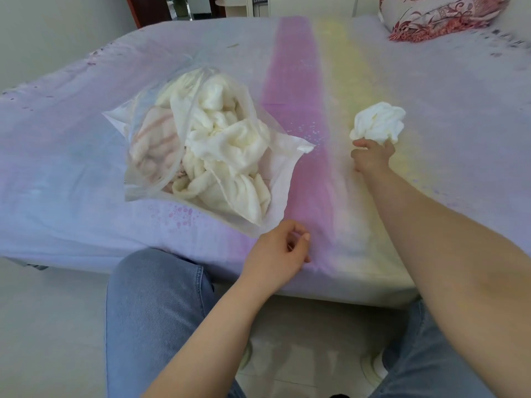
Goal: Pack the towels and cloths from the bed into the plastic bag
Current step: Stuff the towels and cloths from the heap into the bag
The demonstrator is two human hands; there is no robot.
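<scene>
Nearest the camera are the person's knees in blue jeans (pixel 155 297), at the edge of the bed with its pastel lilac, pink and yellow sheet (pixel 431 124). Just beyond the left knee, the left hand (pixel 277 255) hovers over the bed's near edge, fingers loosely curled and holding nothing, close to the near corner of the clear crinkled plastic bag (pixel 280 179) but apparently not touching it.

The bag lies on its side to the left of the pink stripe, its open mouth facing the person and a little rightward. It is already stuffed with cream-white crumpled towels (pixel 227 145) and, against its left wall, a pale cloth with faint pink stripes (pixel 155 139); part of the white bundle spills out of the mouth toward the near edge.

Farther out and to the right, the right hand (pixel 372 158) reaches over the yellow stripe and grips the near edge of a small white bunched-up cloth (pixel 377 122), which sits on the sheet, well apart from the bag. It looks like the last loose piece. From the right hand the bag's mouth lies leftward and nearer, across the pink stripe; the idle left hand is the closer one for holding the mouth open.

At the far right corner rests a red-and-white patterned pillow (pixel 436 15).
</scene>
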